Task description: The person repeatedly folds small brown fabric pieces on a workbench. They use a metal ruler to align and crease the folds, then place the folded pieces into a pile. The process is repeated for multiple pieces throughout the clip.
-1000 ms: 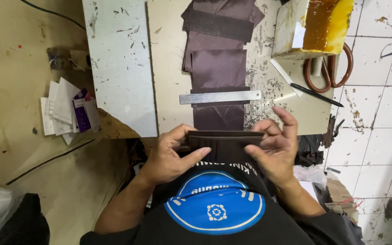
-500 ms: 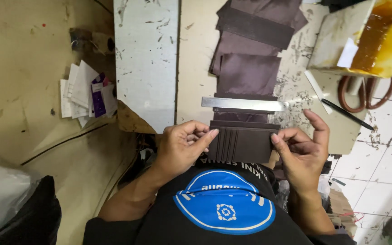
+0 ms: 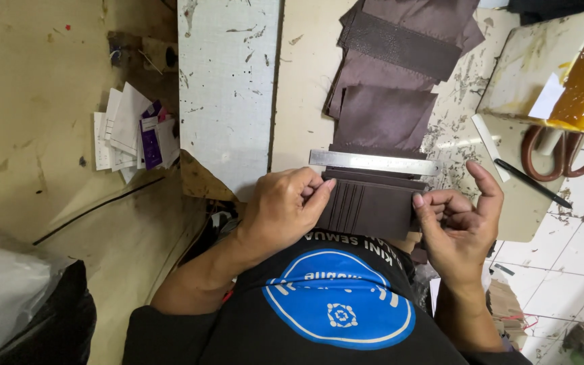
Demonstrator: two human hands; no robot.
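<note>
Far off to the left of my fingers a heap of paper slips (image 3: 130, 132) with a purple card lies on the worn floor, and nearer in a grey metal sheet (image 3: 228, 88) covers the bench edge, well clear of my work; my left hand (image 3: 285, 209) is curled with its fingers pressed together onto the left end of the dark brown card-slot panel (image 3: 370, 209), thumb tucked beneath where I cannot see it; the panel sits flat at the near edge of the bench (image 3: 302, 88), just under my fingertips, its stitched slot lines already formed and its layers already stacked, so I judge the piece is assembled and what is left is squaring it up and fixing it down; just beyond my fingers a steel ruler (image 3: 373, 162) lies across the brown fabric strips (image 3: 383, 115), touching the panel's far edge and hemming it in there; my right hand (image 3: 457, 220) pinches the panel's right end, fingertips closed on it, thumb raised free; further right a black pen (image 3: 532, 182), brown-handled scissors (image 3: 562, 155) and a glue-stained tub (image 3: 576, 74) crowd the corner.
</note>
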